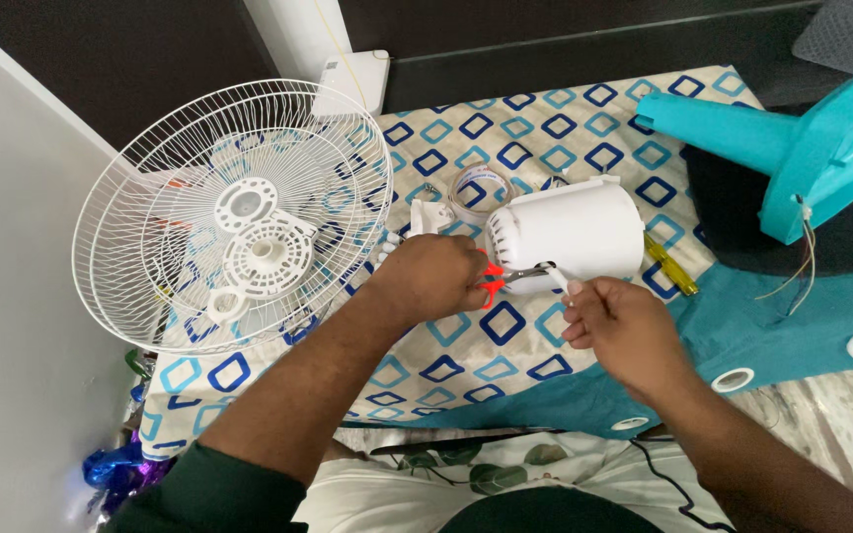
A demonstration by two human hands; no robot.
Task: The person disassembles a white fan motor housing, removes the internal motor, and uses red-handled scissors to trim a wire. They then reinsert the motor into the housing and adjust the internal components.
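white wire fan guards (234, 212) lie at our left. our left hand (436, 276) grips orange-handled pliers (510, 279) beside the white motor housing (570, 235) on the patterned cloth (505, 326); our right hand (619, 331) pinches a white wire (557, 281) in their tips.

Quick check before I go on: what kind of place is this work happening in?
Likely a home, not a workshop. The fan parts, a white wire guard and white motor housing, lie on a patterned cloth, with teal curtain fabric beside it.
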